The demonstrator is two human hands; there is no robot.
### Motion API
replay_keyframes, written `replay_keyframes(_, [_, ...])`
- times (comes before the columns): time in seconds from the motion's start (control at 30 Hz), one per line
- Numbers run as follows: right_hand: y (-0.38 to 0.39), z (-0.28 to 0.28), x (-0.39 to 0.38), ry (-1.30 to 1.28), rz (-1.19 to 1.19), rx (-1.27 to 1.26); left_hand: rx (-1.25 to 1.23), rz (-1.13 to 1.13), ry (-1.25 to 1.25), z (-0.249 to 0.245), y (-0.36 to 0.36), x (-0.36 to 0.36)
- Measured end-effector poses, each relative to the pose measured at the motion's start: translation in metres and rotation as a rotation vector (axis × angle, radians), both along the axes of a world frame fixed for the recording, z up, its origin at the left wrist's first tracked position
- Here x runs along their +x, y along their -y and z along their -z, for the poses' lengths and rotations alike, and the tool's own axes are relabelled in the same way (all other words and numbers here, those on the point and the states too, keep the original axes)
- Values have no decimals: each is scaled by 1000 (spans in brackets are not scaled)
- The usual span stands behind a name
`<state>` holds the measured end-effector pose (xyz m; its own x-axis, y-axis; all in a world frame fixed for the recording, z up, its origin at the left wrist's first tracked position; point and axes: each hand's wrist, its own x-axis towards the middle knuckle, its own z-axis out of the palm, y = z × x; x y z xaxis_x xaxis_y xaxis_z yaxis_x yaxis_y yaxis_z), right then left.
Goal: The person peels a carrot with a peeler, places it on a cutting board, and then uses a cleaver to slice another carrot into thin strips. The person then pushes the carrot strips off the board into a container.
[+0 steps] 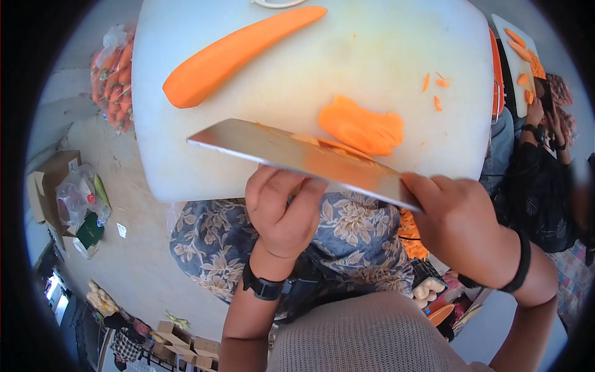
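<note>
Head view: right hand point(460, 216) grips knife point(263, 146), left hand point(283, 216) curls alongside — hold unclear.

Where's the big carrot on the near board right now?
In the head view, the carrot lies at the upper left of the board, beyond the knife and left of the slices.

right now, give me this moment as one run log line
right hand: gripping knife | left hand: beside knife, fingertips hidden | cutting board: carrot slices beyond knife, long carrot farther off
</note>
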<state>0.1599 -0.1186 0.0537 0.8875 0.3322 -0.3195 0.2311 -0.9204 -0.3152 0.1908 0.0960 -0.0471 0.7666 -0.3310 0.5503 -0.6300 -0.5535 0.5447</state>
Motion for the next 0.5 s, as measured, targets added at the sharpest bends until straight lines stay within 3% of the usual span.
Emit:
replay_keyframes(0.27, [-17, 21, 14, 85, 11, 40, -18, 6, 12, 2, -3, 1])
replay_keyframes(0.5, [-8, -31, -13, 56, 44, -13, -3, 53, -22, 5, -3, -2])
